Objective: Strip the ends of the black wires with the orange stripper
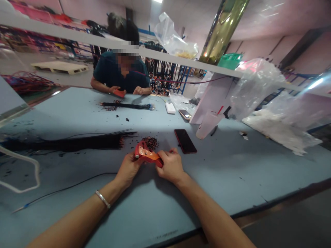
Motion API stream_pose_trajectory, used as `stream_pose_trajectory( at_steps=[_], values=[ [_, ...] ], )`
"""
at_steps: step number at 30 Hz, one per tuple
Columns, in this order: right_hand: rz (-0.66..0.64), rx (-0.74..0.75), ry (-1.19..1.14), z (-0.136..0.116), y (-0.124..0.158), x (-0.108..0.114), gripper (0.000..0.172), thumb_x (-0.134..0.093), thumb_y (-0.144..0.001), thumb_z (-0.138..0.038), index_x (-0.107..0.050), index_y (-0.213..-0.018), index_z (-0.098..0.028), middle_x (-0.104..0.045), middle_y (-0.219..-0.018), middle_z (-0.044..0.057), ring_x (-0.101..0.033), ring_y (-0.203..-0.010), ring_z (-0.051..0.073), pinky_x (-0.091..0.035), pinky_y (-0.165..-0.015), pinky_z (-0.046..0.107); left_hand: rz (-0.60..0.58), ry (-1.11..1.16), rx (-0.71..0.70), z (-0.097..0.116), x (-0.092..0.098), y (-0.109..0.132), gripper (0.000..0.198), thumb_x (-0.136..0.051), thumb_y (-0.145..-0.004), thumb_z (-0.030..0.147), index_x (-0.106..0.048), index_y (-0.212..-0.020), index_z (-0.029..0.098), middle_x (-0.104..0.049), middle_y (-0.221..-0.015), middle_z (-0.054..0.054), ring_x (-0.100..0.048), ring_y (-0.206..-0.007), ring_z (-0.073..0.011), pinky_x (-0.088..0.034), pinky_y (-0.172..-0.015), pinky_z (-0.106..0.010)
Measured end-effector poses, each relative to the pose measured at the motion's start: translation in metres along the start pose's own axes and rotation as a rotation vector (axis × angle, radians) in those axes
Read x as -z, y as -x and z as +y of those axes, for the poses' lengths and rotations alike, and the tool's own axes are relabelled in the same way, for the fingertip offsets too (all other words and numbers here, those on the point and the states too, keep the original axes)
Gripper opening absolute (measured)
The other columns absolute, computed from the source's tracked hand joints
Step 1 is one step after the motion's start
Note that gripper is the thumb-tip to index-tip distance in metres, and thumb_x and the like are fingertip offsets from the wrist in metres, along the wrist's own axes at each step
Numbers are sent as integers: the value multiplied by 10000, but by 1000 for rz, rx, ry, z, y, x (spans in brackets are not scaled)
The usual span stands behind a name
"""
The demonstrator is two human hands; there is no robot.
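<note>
Both of my hands meet at a red wire stripper (147,154) near the middle of the blue table (232,165). My right hand (170,166) is closed around its handles. My left hand (128,168) is curled at the tool's head, fingers pinched there; what they hold is too small to see. A thin black wire (64,189) runs left from my left hand across the table. Just beyond the tool lies a small pile of stripped insulation bits (150,141). A thick bundle of black wires (67,142) stretches to the left of it.
A dark phone (185,141) lies right of the tool. Across the table a person in a dark shirt (121,74) handles another red tool beside a second wire bundle (128,105). Plastic bags (258,86), a white box and another phone (184,114) sit at right.
</note>
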State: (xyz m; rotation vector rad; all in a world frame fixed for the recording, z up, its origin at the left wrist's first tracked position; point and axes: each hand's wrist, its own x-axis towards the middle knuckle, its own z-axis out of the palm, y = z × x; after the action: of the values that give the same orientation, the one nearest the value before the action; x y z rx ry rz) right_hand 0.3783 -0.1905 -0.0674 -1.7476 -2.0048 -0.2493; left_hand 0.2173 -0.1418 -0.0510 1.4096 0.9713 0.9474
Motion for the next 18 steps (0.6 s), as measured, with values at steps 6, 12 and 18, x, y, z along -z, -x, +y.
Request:
stream_pose_trajectory(
  at_steps=[6,12,18],
  values=[
    [-13,2,25,2,-1,-1,134,-579,-679,-254,-615,-779,-173,-684,-657,52,-592,-579,185,-339,-779,340,19,4,43,-3,0,-2,280,-656,-626,417,-571,-572,156,-557,-547,21,-452,-577,-123,-374,-593,-229],
    [-32,10,38,2,-2,0,120,-574,-690,-264,-619,-744,-167,-683,-631,55,-602,-565,184,-354,-786,336,7,19,39,0,-1,-3,289,-660,-624,415,-565,-533,158,-581,-562,5,-486,-598,-130,-400,-624,-233],
    [-44,15,46,2,-4,-1,139,-576,-718,-287,-627,-756,-164,-689,-638,61,-610,-566,185,-356,-795,338,22,31,30,-8,1,-7,292,-682,-616,427,-593,-575,152,-605,-588,-10,-509,-620,-141,-423,-640,-242]
  ],
)
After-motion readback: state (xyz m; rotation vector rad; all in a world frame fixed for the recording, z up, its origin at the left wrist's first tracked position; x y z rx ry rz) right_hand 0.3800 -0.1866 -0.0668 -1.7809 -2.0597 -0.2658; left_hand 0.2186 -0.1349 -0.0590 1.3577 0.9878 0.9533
